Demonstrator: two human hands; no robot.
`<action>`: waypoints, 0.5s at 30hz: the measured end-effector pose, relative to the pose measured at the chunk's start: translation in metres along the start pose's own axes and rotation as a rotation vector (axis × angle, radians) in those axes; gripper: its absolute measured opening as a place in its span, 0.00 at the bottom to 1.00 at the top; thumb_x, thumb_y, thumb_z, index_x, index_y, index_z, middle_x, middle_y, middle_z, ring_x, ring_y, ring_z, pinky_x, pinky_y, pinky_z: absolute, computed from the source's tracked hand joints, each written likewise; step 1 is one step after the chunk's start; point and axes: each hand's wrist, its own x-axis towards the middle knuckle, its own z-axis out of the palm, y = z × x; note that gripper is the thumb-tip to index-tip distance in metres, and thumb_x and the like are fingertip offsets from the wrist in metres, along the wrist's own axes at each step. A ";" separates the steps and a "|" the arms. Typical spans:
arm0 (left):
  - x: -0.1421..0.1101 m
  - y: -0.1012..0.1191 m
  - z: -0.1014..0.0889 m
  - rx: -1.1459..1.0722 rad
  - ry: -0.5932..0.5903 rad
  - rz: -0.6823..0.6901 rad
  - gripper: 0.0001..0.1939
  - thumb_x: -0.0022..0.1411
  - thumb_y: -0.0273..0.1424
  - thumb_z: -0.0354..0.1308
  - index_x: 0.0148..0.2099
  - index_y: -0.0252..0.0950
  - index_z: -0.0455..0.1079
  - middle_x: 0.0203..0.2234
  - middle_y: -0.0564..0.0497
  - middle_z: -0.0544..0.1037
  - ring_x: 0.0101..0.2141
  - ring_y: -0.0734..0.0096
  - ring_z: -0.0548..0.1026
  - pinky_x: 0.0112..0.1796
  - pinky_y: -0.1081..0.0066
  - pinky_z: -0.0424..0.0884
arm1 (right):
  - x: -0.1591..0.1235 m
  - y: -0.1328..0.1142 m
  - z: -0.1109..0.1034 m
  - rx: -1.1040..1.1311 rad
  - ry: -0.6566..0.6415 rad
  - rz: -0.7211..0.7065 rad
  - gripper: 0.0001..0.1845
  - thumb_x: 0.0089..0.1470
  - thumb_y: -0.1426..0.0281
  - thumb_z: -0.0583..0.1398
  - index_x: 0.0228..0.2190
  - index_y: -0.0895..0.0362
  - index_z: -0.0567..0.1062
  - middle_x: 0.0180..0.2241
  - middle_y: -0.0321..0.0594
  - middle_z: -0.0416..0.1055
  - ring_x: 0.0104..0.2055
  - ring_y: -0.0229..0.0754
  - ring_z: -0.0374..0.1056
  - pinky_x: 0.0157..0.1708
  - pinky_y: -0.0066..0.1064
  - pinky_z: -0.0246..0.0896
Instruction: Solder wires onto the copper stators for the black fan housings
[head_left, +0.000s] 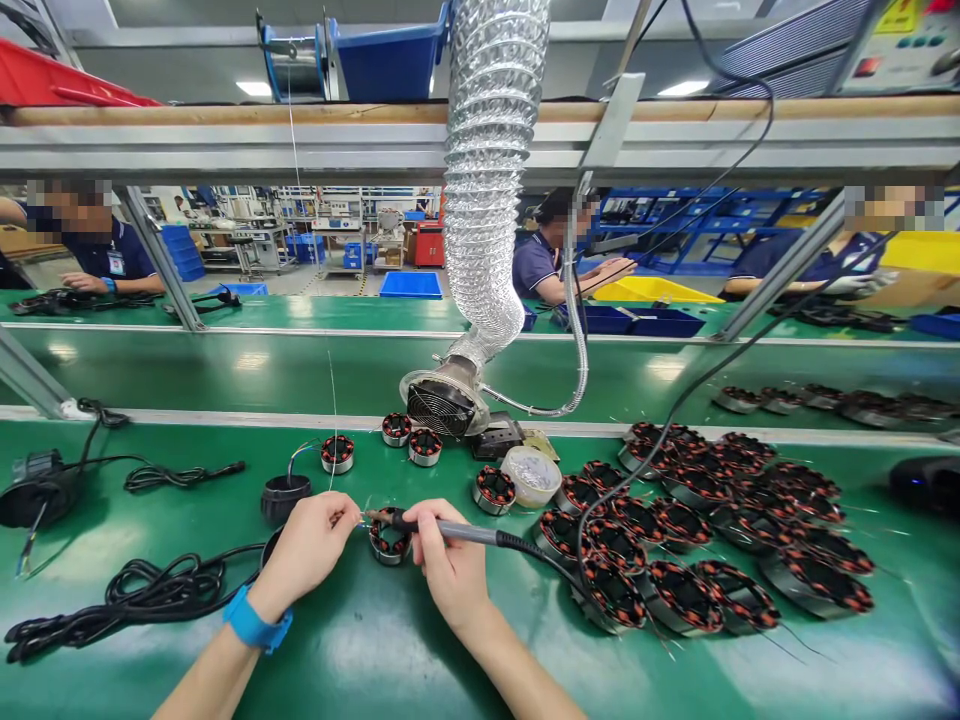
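Observation:
My right hand [448,570] is closed around the grey handle of a soldering iron [465,532], whose tip points left toward my left hand. My left hand [319,540], with a blue band [257,622] at the wrist, pinches thin wire close to that tip; the fingers hide its exact end. A motor stator [390,545] with copper windings lies on the green bench just under the tip. Fine solder wire [332,400] hangs from the spool [294,65] above down to my left hand. Behind that hand stands a black round housing [283,497] with coloured leads.
Many stators [682,595] crowd the right side. A tape roll [531,476] and a fan-ended exhaust duct [450,395] are at the back middle. Coiled black cable [142,590] and a wired black part [37,490] lie left. Co-workers sit across the bench.

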 end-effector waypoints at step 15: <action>0.000 -0.001 0.001 -0.009 0.015 0.010 0.16 0.62 0.37 0.47 0.28 0.36 0.70 0.27 0.51 0.75 0.30 0.67 0.70 0.32 0.71 0.60 | 0.001 -0.001 -0.001 0.074 0.100 -0.010 0.17 0.64 0.60 0.52 0.31 0.58 0.73 0.15 0.29 0.60 0.14 0.31 0.54 0.14 0.22 0.48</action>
